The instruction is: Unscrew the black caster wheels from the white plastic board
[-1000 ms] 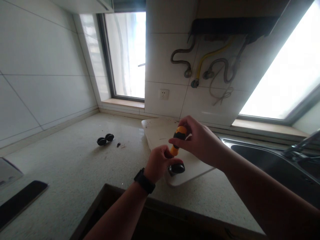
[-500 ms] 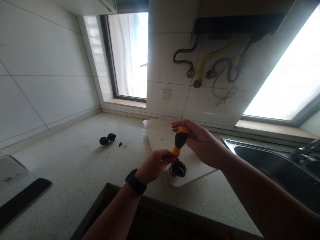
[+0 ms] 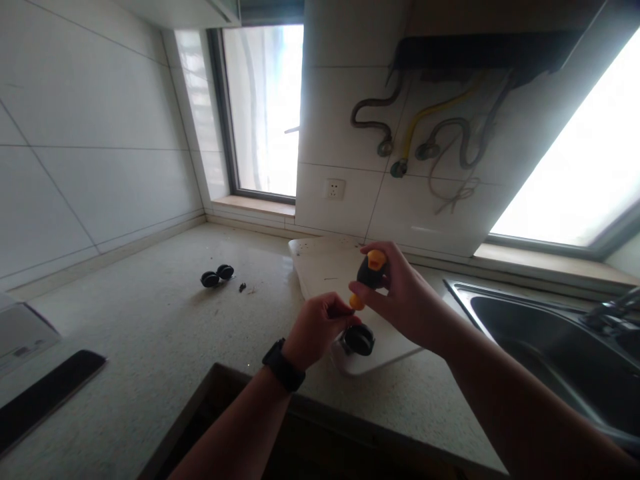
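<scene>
My right hand is wrapped round the yellow-and-black handle of a screwdriver, which points down and leans slightly. Just beneath the handle, the fingers of my left hand are pinched together at the screwdriver's shaft; the tip is hidden. Right below those fingertips is a black caster wheel at the near corner of a white board, which lies on the counter. A black watch is on my left wrist.
Two more black casters lie on the counter at left, beside a small dark bit. A white box and a long black flat piece are far left. A metal sink is at right.
My right hand has turned the screwdriver handle and shifted slightly right, its thumb now lower on the handle. My left hand stays pinched near the caster.
</scene>
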{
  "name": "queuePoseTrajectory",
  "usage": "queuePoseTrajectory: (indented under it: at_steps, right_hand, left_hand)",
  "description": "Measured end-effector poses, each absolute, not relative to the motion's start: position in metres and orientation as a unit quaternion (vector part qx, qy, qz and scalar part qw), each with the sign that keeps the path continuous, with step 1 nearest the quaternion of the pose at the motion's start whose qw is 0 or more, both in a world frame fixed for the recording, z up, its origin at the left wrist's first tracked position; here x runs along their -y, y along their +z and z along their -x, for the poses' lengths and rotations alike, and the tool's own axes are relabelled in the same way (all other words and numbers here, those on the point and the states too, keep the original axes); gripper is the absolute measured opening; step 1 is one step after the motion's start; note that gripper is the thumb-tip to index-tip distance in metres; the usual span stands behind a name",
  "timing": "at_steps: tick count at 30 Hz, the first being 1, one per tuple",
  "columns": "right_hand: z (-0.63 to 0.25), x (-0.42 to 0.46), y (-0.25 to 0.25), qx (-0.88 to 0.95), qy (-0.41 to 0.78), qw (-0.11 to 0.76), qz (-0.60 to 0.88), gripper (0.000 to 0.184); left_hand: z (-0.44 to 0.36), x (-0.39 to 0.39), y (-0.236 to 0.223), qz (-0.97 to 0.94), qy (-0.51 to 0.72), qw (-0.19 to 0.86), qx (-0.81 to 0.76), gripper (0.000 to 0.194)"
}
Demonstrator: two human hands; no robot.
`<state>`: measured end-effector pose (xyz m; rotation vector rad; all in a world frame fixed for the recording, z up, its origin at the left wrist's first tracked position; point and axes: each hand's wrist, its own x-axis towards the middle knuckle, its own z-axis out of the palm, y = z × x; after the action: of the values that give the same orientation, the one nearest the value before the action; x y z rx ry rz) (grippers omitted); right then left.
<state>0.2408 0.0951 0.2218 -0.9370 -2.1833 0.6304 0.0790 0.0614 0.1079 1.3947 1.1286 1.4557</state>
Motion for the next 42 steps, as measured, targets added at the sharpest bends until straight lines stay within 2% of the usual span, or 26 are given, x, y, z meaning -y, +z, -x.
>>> queuePoseTrajectory:
  at_steps: [7, 19, 28, 33, 42]
  right_hand:
    - [-0.243, -0.098, 0.216, 0.833, 0.276, 0.35, 0.328, 0.056]
    - [-0.242, -0.087, 0.223, 0.819, 0.336, 0.363, 0.289, 0.058]
    - [-0.264, -0.089, 0.212, 0.728, 0.369, 0.52, 0.253, 0.055]
    - [-0.281, -0.087, 0.194, 0.637, 0.409, 0.604, 0.25, 0.053]
    - [-0.284, -0.081, 0.169, 0.541, 0.488, 0.642, 0.24, 0.049]
  left_hand:
    - [-0.078, -0.064, 0.107, -0.54, 0.589, 0.392, -0.456, 0.036]
    - [-0.074, -0.06, 0.11, -0.532, 0.601, 0.42, -0.423, 0.041]
    - [-0.046, -0.037, 0.106, -0.642, 0.526, 0.296, -0.472, 0.033]
    - [-0.033, -0.02, 0.095, -0.646, 0.514, 0.28, -0.491, 0.026]
    - [-0.037, -0.013, 0.08, -0.593, 0.554, 0.301, -0.501, 0.01]
